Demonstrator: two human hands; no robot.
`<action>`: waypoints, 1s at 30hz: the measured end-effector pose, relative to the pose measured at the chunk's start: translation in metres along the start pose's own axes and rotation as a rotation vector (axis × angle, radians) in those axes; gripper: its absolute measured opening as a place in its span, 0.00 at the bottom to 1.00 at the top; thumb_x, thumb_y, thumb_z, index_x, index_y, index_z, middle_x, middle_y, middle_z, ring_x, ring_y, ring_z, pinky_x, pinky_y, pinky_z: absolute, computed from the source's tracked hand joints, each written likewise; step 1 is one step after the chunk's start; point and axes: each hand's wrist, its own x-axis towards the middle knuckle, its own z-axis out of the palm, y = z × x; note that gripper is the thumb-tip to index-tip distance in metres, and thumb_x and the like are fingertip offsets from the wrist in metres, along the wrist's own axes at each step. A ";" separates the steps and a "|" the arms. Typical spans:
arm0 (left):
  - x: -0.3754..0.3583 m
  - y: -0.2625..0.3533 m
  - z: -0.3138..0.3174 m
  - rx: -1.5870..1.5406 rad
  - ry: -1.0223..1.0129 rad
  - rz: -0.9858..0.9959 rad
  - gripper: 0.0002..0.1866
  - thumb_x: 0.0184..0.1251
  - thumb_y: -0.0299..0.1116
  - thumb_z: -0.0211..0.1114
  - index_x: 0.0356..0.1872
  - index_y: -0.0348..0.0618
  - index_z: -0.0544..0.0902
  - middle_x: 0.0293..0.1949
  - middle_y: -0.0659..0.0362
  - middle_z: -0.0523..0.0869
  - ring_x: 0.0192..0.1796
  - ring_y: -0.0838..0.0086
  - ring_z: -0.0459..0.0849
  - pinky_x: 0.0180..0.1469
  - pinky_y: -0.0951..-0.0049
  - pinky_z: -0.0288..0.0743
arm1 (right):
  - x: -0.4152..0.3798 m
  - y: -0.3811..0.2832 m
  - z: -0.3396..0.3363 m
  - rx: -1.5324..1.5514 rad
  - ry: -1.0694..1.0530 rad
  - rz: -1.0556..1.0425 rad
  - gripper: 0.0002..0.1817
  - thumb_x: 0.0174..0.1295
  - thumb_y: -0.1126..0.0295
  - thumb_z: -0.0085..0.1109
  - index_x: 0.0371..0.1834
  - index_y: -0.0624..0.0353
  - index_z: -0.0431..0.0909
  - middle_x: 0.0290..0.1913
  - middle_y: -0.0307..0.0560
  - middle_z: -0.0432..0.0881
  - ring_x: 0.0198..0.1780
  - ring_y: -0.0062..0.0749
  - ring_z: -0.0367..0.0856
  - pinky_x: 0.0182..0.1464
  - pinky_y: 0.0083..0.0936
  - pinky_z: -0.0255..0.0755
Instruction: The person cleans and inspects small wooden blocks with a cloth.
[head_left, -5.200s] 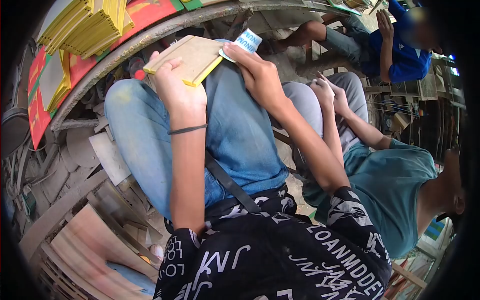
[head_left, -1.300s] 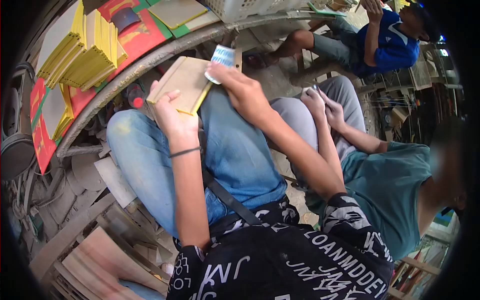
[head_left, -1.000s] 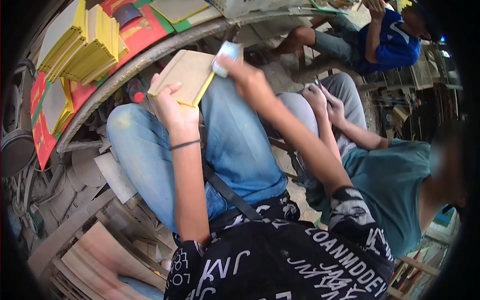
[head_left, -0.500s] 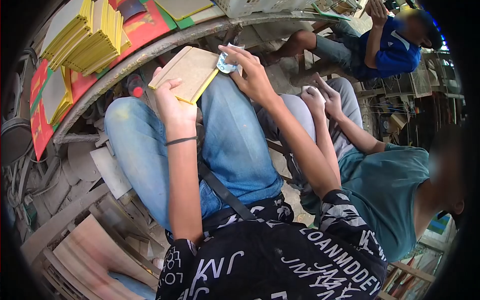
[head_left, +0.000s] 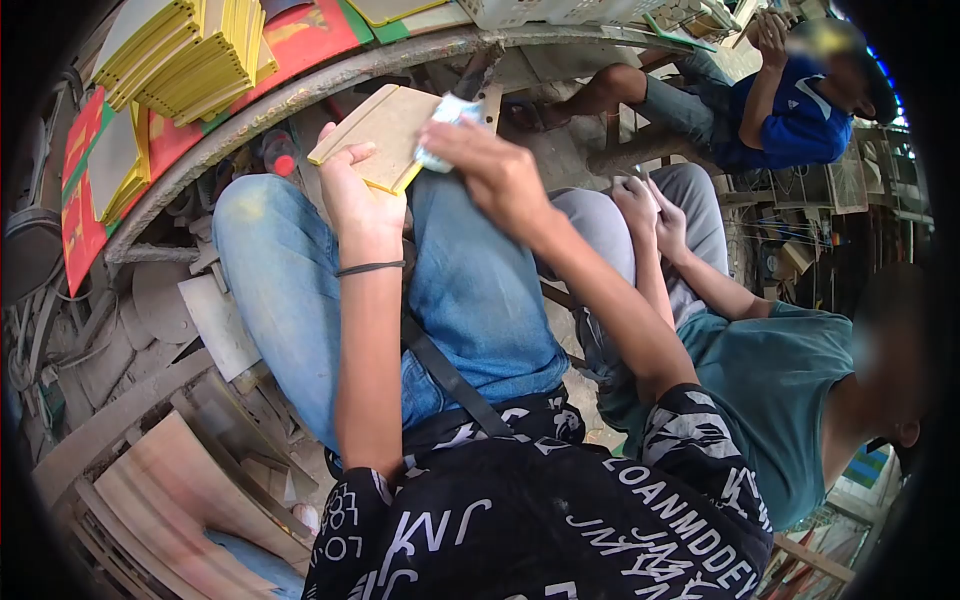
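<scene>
A thin brown wooden board (head_left: 382, 125) with yellow-painted edges is held up above my knees. My left hand (head_left: 362, 205) grips its near left corner, thumb on the upper face. My right hand (head_left: 485, 165), partly blurred, has its fingers closed over a white piece of sandpaper (head_left: 458, 108) with blue print on its back. That sheet lies against the board's right edge. Some of the near yellow edge shows between my two hands.
Stacks of yellow-edged boards (head_left: 205, 60) stand on a red and green table top (head_left: 310, 40) at upper left. A white crate (head_left: 540, 10) is at the back. A person in a green shirt (head_left: 770, 390) sits close on my right; another in blue (head_left: 790, 110) sits beyond.
My right hand and the sandpaper have shifted slightly left and nearer along the board's right edge. The board has turned a little in my left hand.
</scene>
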 end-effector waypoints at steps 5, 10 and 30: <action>0.006 0.000 -0.005 0.045 0.031 -0.080 0.32 0.48 0.14 0.50 0.59 0.48 0.69 0.55 0.47 0.76 0.58 0.49 0.76 0.61 0.46 0.69 | 0.001 -0.039 0.001 0.129 -0.074 -0.084 0.27 0.44 0.88 0.51 0.51 0.60 0.80 0.55 0.49 0.81 0.61 0.43 0.76 0.69 0.42 0.63; -0.004 0.002 0.002 -0.033 -0.020 -0.061 0.33 0.46 0.13 0.51 0.59 0.47 0.67 0.60 0.47 0.71 0.63 0.50 0.70 0.63 0.46 0.67 | 0.006 0.041 -0.014 -0.152 0.043 0.058 0.24 0.52 0.86 0.50 0.52 0.57 0.80 0.53 0.50 0.82 0.57 0.42 0.80 0.69 0.43 0.63; 0.001 -0.004 0.000 0.062 -0.080 0.045 0.38 0.43 0.15 0.50 0.64 0.47 0.64 0.57 0.48 0.72 0.61 0.50 0.72 0.63 0.48 0.69 | -0.002 -0.040 -0.006 -0.040 -0.078 -0.105 0.27 0.46 0.86 0.51 0.54 0.61 0.78 0.54 0.52 0.81 0.56 0.46 0.79 0.68 0.45 0.65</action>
